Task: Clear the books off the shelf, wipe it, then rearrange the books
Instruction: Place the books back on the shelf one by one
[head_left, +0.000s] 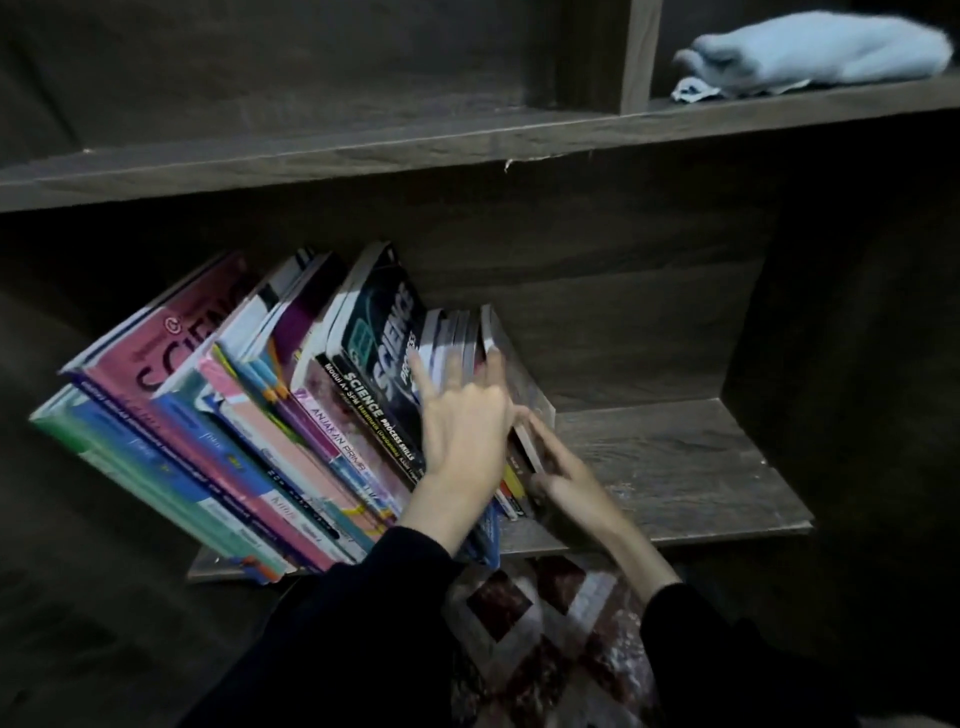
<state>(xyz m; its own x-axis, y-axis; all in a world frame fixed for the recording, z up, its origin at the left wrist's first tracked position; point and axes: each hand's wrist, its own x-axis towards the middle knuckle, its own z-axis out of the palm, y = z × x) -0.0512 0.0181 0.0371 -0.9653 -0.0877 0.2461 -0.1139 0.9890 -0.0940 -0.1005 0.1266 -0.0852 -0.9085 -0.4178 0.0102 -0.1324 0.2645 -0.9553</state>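
A row of books (270, 415) leans to the left on the lower shelf (670, 467) of a dark wooden bookcase. Large science workbooks fill the left, smaller books (452, 338) stand at the right end. My left hand (462, 426) lies over the tops of the smaller books with its fingers spread. My right hand (566, 478) grips the outermost grey book (519, 384) at its lower edge, thumb and fingers on either side. A folded light blue cloth (815, 52) lies on the upper right shelf.
The right half of the lower shelf is bare wood with dusty marks. The upper shelf board (363, 161) spans the view, with a vertical divider (639, 52). A patterned red and white floor covering (545, 639) lies below the shelf.
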